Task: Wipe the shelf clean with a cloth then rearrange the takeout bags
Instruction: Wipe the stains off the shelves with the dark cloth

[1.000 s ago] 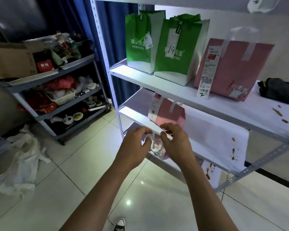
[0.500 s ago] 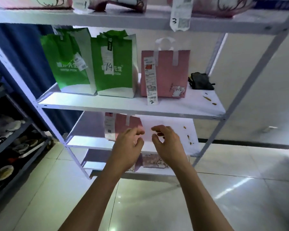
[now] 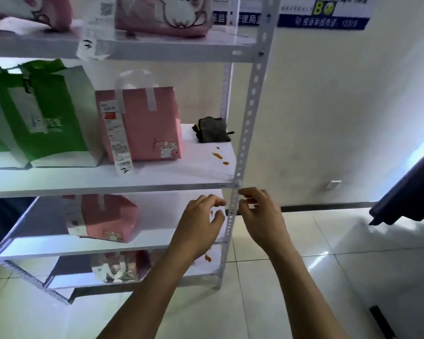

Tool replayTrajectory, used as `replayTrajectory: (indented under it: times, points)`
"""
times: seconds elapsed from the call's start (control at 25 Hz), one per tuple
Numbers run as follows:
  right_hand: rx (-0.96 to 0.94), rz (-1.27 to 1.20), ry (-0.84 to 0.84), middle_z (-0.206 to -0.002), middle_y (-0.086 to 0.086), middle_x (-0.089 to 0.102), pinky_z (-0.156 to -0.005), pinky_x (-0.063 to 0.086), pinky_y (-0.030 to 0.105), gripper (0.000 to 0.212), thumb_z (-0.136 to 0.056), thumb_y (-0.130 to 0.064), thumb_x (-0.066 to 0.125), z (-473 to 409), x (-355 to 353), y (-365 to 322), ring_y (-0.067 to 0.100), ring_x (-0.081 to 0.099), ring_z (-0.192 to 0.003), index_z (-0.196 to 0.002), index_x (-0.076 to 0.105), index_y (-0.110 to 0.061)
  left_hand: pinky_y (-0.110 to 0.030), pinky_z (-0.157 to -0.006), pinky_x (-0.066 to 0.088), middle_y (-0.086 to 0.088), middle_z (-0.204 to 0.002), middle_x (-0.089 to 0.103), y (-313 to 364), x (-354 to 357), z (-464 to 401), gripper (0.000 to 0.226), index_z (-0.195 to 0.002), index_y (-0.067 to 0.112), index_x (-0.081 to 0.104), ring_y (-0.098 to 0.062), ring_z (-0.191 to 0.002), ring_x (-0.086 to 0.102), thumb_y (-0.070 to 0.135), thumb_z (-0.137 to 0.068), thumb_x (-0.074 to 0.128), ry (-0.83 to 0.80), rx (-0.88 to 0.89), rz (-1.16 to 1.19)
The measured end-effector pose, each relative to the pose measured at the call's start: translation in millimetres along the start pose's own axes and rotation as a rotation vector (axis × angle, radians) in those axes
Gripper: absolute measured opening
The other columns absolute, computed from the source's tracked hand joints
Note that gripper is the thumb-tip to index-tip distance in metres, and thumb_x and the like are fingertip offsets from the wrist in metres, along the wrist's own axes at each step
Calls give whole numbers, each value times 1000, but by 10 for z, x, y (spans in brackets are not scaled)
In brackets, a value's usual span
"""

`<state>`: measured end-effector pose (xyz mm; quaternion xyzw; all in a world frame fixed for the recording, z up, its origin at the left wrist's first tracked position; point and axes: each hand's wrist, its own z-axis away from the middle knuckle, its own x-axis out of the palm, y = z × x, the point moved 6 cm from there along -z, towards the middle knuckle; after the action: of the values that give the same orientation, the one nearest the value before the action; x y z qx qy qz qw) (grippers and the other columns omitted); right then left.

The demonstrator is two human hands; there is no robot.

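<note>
A dark grey cloth (image 3: pixel 212 130) lies folded at the back right of the white middle shelf (image 3: pixel 171 172), beside orange stains (image 3: pixel 219 156). On that shelf stand a pink bag (image 3: pixel 145 123) with a receipt marked 2 and a green bag (image 3: pixel 44 116). Another pink bag (image 3: pixel 103 218) sits on the shelf below, and a patterned bag (image 3: pixel 118 266) stands lower still. My left hand (image 3: pixel 197 227) and my right hand (image 3: pixel 261 212) hover empty, fingers loosely curled, either side of the shelf's right front post (image 3: pixel 233 209), just below the middle shelf's edge.
Pink bags (image 3: pixel 162 15) stand on the top shelf. An orange stain (image 3: pixel 208 258) marks the lower shelf's edge. A blue notice (image 3: pixel 323 18) hangs on the wall. A dark object (image 3: pixel 406 194) juts in at right above the tiled floor (image 3: pixel 304 265).
My view swung up and to the right along the shelving. Both hands let go of the lower bag and rose, empty, to just under the middle shelf's right corner.
</note>
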<state>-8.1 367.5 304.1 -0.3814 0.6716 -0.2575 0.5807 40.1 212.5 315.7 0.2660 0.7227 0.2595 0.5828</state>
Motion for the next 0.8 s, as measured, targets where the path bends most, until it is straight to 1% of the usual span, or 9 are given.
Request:
replayTrajectory:
  times: [0.08,0.2,0.28,0.32,0.36,0.44,0.56,0.64,0.8]
  points:
    - [-5,6,5,-120,-5,62,-81,47,14,24,-100,-26,57,-143,-296,273,7,61,-106,-123,64,-25,-18,-91,36,11,-128,59,285,337,-138,24,-122,29,59,-4,-115,48,29,-99,50,-22,11,10]
    - [2,15,25,-119,-6,62,-84,50,21,24,-99,-25,57,-366,-641,629,6,61,-106,-122,65,-27,-12,-85,32,12,-128,58,616,706,-377,26,-124,28,59,0,-109,44,28,-99,50,-40,41,1]
    - [7,9,47,-118,-6,63,-87,54,27,24,-98,-24,57,-522,-838,824,7,62,-105,-120,66,-27,-9,-84,34,13,-128,58,757,877,-555,25,-123,29,58,1,-109,45,29,-99,49,-38,46,-11]
    - [10,17,58,-118,-6,63,-88,54,29,24,-98,-23,57,-608,-926,913,7,62,-105,-120,66,-27,-11,-86,39,13,-128,57,822,957,-653,25,-122,30,58,-1,-111,47,30,-99,48,-31,54,-36]
    - [8,40,65,-119,-7,62,-88,54,31,25,-97,-24,57,-715,-1006,1005,8,62,-106,-120,66,-28,-18,-90,45,13,-127,57,895,1045,-771,26,-122,30,57,-5,-112,50,31,-98,47,-20,68,-79]
    - [-9,108,64,-120,-8,61,-88,53,32,26,-96,-25,58,-914,-1133,1158,10,63,-104,-121,65,-29,-30,-96,47,11,-127,57,1042,1208,-982,28,-124,29,55,-10,-114,50,33,-98,45,4,87,-165]
    - [-38,186,66,-119,-9,61,-90,50,33,28,-95,-27,59,-1332,-1317,1388,14,62,-106,-122,65,-29,-31,-99,45,9,-130,55,1204,1486,-1407,32,-129,28,52,-12,-116,48,34,-99,43,36,84,-214]
    - [-58,229,56,-120,-7,61,-93,50,36,29,-95,-26,60,-1631,-1430,1519,16,61,-110,-123,64,-27,-31,-99,44,8,-132,55,1251,1679,-1711,33,-130,27,51,-12,-117,47,35,-99,42,22,69,-228]
    - [-95,336,-1,-121,-5,61,-93,49,36,30,-93,-22,64,-2227,-1559,1701,20,60,-108,-123,65,-25,-29,-100,43,8,-132,54,1210,1940,-2304,33,-129,27,52,-12,-116,47,36,-99,41,-2,8,-221]
